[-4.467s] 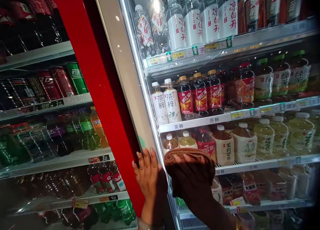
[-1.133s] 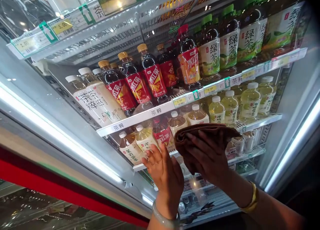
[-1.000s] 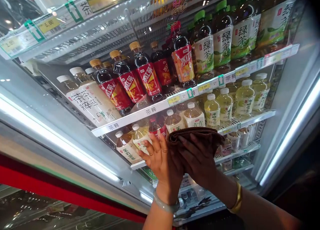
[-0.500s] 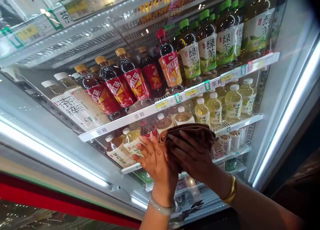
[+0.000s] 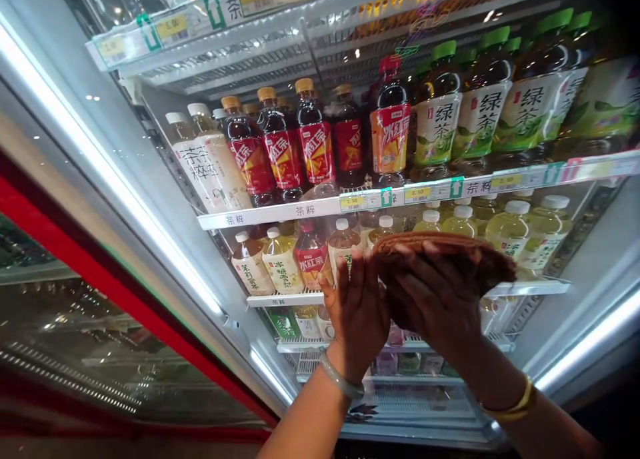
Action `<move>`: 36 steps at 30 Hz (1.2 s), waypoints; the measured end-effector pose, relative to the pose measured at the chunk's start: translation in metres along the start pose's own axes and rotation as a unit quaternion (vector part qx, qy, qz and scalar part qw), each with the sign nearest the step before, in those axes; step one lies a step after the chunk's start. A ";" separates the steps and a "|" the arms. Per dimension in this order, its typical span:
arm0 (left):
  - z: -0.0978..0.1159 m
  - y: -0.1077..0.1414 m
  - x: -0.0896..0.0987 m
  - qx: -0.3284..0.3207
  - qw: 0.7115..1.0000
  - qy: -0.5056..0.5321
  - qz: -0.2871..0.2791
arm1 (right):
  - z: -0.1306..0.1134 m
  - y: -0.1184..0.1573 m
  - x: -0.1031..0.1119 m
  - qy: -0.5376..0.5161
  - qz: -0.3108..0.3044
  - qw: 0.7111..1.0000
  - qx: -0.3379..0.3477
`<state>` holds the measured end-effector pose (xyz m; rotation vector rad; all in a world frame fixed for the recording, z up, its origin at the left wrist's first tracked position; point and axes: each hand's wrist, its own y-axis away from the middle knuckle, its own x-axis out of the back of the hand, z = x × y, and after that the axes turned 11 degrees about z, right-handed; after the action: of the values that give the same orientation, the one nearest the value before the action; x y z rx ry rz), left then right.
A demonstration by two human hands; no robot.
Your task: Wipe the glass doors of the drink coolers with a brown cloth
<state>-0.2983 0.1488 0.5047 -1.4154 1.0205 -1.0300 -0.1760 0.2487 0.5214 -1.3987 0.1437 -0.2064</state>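
Brown cloth [image 5: 487, 259] held in right hand [image 5: 443, 302], shifted rightward before yellow-drink bottles [image 5: 507, 227], left hand [image 5: 356, 309] open alongside

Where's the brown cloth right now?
In the head view, right of centre: the brown cloth is under the right hand, just right of the left hand, below yellow bottles' caps.

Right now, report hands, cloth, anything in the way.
Right hand flat on brown cloth. Left hand open, empty. It sits close by the cloth's left edge, could block that side.
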 end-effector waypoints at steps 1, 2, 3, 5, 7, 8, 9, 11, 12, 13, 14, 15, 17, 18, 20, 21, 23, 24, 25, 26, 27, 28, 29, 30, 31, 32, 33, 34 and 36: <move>0.002 -0.001 0.000 0.002 1.000 -0.007 0.001 | 0.008 -0.001 0.004 0.005 0.003 1.000 0.001; 0.005 -0.002 -0.001 0.008 1.000 -0.016 0.003 | 0.014 0.002 0.008 0.013 0.010 1.000 -0.004; 0.008 -0.002 -0.002 0.014 1.000 -0.024 0.002 | 0.019 0.007 0.011 0.018 0.017 1.000 -0.012; 0.017 -0.002 -0.005 0.019 0.999 -0.030 -0.003 | 0.021 0.021 0.014 0.022 0.021 0.999 -0.032; 0.027 0.000 -0.009 0.019 0.999 -0.027 -0.003 | 0.018 0.031 0.015 0.012 0.014 0.999 -0.035; 0.031 0.001 -0.012 0.019 1.000 -0.022 0.002 | 0.018 0.032 0.015 0.003 0.008 1.000 -0.028; 0.035 0.002 -0.014 0.021 1.000 -0.019 0.009 | 0.019 0.031 0.015 -0.002 0.004 1.000 -0.019; 0.041 0.002 -0.017 0.032 0.999 -0.019 0.014 | 0.027 0.024 0.020 -0.005 0.002 1.000 -0.001; 0.043 0.001 -0.018 0.033 0.999 -0.019 0.010 | 0.034 0.020 0.024 -0.003 0.002 1.000 0.003; 0.045 0.000 -0.019 0.028 0.999 -0.017 0.004 | 0.041 0.019 0.028 0.004 0.005 1.000 0.002; 0.048 -0.001 -0.020 0.020 1.000 -0.015 -0.001 | 0.047 0.020 0.032 0.012 0.012 1.000 -0.005; 0.052 -0.003 -0.021 0.009 1.000 -0.011 -0.004 | 0.052 0.024 0.035 0.018 0.020 1.000 -0.015; 0.061 -0.005 -0.025 -0.017 1.000 0.003 -0.008 | 0.055 0.037 0.038 0.021 0.035 0.998 -0.038; 0.066 -0.006 -0.027 -0.025 1.000 0.009 -0.010 | 0.054 0.043 0.038 0.019 0.047 0.998 -0.049; 0.075 -0.008 -0.031 -0.023 0.999 0.012 -0.018 | 0.052 0.049 0.037 0.011 0.062 0.996 -0.057; 0.079 -0.009 -0.032 -0.015 1.000 0.010 -0.024 | 0.053 0.049 0.038 0.009 0.061 0.997 -0.049; 0.084 -0.010 -0.034 0.003 0.999 0.003 -0.037 | 0.063 0.043 0.043 0.009 0.046 0.999 -0.023; 0.085 -0.011 -0.035 0.007 0.999 0.000 -0.040 | 0.070 0.040 0.047 0.012 0.034 0.999 -0.014; 0.086 -0.011 -0.036 0.008 0.999 -0.004 -0.040 | 0.079 0.038 0.052 0.015 0.027 0.999 -0.010; 0.086 -0.011 -0.037 0.007 0.999 -0.008 -0.035 | 0.087 0.039 0.057 0.020 0.028 0.999 -0.017; 0.086 -0.011 -0.037 0.006 0.999 -0.012 -0.029 | 0.094 0.042 0.061 0.025 0.036 0.999 -0.033; 0.087 -0.011 -0.038 0.005 1.000 -0.016 -0.024 | 0.097 0.047 0.063 0.031 0.052 0.997 -0.051; 0.087 -0.011 -0.038 0.006 1.000 -0.019 -0.022 | 0.098 0.054 0.064 0.038 0.072 0.994 -0.071; 0.087 -0.012 -0.039 0.008 0.999 -0.020 -0.024 | 0.094 0.060 0.063 0.043 0.088 0.992 -0.084; 0.088 -0.012 -0.039 0.010 0.999 -0.021 -0.026 | 0.089 0.064 0.060 0.045 0.095 0.990 -0.091; 0.089 -0.013 -0.038 0.013 0.999 -0.020 -0.029 | 0.082 0.065 0.056 0.043 0.092 0.991 -0.089; 0.090 -0.014 -0.038 0.018 0.999 -0.019 -0.032 | 0.075 0.063 0.053 0.035 0.082 0.993 -0.079; 0.092 -0.014 -0.038 0.023 0.999 -0.017 -0.033 | 0.071 0.058 0.050 0.024 0.063 0.996 -0.061; 0.096 -0.013 -0.039 0.019 0.999 -0.003 -0.031 | 0.071 0.040 0.049 0.008 0.029 0.999 -0.031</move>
<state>-0.2156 0.2124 0.5088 -1.4251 0.9537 -1.0844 -0.1102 0.3122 0.4946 -1.4522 0.2050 -0.1672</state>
